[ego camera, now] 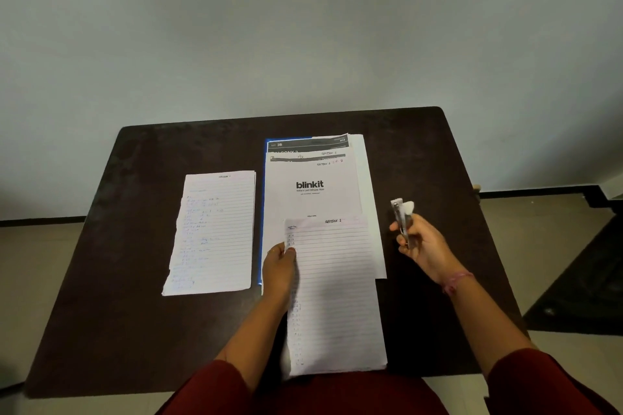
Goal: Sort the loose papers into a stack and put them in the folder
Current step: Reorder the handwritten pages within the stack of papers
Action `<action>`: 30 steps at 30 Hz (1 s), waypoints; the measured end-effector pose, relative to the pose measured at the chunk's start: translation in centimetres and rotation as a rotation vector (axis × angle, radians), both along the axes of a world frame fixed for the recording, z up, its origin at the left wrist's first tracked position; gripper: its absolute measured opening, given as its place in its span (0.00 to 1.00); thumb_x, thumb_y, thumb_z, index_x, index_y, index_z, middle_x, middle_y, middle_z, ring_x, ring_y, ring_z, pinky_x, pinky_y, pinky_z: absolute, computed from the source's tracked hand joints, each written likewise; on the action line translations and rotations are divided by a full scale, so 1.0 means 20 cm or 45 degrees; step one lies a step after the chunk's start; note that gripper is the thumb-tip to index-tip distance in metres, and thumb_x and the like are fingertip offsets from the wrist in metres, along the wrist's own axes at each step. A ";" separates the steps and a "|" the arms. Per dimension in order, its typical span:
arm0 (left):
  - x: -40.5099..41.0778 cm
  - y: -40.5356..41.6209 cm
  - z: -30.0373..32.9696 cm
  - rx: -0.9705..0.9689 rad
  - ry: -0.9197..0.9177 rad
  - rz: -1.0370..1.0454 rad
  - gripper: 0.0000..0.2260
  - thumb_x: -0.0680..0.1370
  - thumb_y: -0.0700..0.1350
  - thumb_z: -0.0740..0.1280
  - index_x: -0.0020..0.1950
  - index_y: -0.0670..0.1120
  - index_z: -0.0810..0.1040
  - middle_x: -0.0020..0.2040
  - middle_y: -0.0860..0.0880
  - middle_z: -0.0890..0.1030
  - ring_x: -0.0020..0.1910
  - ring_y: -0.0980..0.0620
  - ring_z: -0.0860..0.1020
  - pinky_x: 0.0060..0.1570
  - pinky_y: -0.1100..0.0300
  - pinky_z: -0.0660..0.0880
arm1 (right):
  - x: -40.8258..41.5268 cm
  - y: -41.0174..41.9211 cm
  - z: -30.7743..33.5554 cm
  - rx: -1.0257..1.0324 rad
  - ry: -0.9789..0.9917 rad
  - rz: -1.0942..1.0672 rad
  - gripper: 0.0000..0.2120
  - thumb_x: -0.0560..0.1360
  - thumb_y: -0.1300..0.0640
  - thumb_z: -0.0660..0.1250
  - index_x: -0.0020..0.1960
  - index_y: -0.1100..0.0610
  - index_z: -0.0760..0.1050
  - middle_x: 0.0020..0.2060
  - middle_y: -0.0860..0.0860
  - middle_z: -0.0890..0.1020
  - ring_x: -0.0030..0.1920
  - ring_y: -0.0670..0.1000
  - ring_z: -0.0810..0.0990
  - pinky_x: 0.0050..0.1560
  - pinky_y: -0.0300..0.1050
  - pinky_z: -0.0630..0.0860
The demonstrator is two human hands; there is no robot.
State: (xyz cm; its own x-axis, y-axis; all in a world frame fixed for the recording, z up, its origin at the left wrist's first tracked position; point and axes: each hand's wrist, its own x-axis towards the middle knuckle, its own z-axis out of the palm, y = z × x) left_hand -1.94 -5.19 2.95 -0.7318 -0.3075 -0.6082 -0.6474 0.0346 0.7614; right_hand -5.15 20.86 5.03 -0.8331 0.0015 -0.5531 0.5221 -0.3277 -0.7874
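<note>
Blue folder (260,212) mostly hidden beneath stacked papers (312,185); handwriting illegible.

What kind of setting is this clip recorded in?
Probably a plain room at home or in a small office, not a workshop. A dark wooden table stands against a bare pale wall, with a tiled floor beyond it, and only handwritten lined sheets and printed papers on top.

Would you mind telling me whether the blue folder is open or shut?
Cannot tell: only the blue folder's left edge shows, with the paper pile lying over it.
</note>
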 end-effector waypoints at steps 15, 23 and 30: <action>0.04 -0.05 0.04 0.093 0.078 -0.170 0.16 0.79 0.37 0.58 0.64 0.51 0.68 0.59 0.50 0.78 0.57 0.50 0.78 0.58 0.56 0.74 | -0.26 -0.39 0.09 1.145 0.506 1.048 0.15 0.76 0.43 0.66 0.56 0.53 0.72 0.44 0.44 0.75 0.44 0.45 0.74 0.42 0.38 0.70; 0.05 -0.02 0.02 -0.027 0.098 -0.262 0.18 0.80 0.35 0.54 0.69 0.45 0.67 0.62 0.47 0.74 0.60 0.48 0.74 0.63 0.52 0.71 | -0.35 -0.52 0.06 1.163 0.529 1.294 0.18 0.77 0.48 0.65 0.61 0.58 0.71 0.50 0.46 0.74 0.49 0.48 0.74 0.47 0.38 0.65; 0.01 -0.03 -0.01 -0.023 0.060 -0.238 0.14 0.82 0.41 0.54 0.67 0.44 0.69 0.60 0.47 0.75 0.58 0.49 0.75 0.61 0.52 0.73 | -0.34 -0.58 0.06 1.298 0.510 1.525 0.19 0.78 0.47 0.64 0.60 0.60 0.69 0.57 0.57 0.78 0.53 0.55 0.76 0.46 0.41 0.65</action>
